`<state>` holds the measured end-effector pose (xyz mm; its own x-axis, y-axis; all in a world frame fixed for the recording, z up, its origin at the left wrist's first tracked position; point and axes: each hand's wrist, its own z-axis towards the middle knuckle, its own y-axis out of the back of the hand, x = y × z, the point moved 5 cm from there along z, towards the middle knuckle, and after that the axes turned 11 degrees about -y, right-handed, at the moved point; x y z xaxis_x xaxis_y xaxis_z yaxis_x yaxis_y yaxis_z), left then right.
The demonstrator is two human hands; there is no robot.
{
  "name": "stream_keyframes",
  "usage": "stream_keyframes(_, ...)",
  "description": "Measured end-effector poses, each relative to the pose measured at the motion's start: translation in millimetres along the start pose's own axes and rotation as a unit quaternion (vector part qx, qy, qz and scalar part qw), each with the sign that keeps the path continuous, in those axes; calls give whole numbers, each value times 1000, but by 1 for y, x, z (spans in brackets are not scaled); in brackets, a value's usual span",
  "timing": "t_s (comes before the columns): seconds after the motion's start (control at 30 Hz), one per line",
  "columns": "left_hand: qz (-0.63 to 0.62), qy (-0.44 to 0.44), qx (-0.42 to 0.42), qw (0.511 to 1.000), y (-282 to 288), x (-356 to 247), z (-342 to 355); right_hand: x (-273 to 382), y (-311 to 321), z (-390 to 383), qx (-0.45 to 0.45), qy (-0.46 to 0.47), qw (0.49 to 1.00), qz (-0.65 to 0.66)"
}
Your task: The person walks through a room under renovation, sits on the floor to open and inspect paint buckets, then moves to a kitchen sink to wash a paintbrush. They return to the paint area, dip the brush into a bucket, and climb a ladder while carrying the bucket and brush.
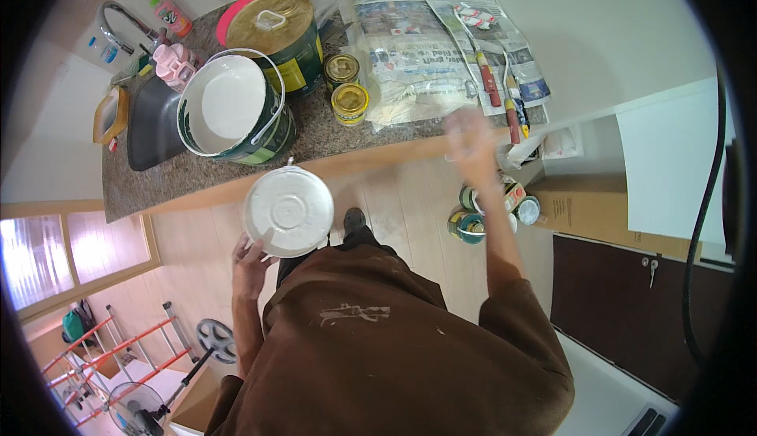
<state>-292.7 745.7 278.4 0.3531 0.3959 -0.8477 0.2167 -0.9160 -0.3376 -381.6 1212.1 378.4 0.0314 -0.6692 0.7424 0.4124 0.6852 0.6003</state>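
Observation:
My left hand grips the lower left rim of a round white paint bucket lid, held in front of the counter. Behind it on the counter stands an open green paint bucket, its inside white and its wire handle raised. My right hand is stretched over the counter's front edge, beside the newspaper sheets. Motion smears its fingers, so their closing does not show. To its right, paint rollers with red handles and a brush lie on the paper.
A larger closed green bucket and two small tins stand on the counter near the sink. Several paint cans sit on the floor by a cardboard box. A stepladder and fan are lower left.

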Motion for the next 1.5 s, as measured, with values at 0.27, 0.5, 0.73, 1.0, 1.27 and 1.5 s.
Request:
stream_keyframes(0.27, 191, -28, -37, 980, 25, -41, -22, -297, 112, 83, -101, -257, 885, -374)
stream_keyframes(0.5, 157, -20, 162, 974, -103, -32, 14, -326, 111, 100, -2, -309, 897, -317)
stream_keyframes(0.73, 64, 45, 231, 970, -274, 27, 91, -287, 142, 65, -119, -251, 898, -342)
stream_keyframes(1.0, -143, -72, 90, 983, -374, 94, 183, -87, 120, -25, -36, -241, 962, 122)
stream_keyframes(1.27, 67, -69, 192, 977, -325, 56, 109, -26, 77, -70, -15, -225, 968, 108)
stream_keyframes(1.5, 333, -195, 134, 913, -60, 12, 62, 96, -14, -71, 88, -97, 977, 166)
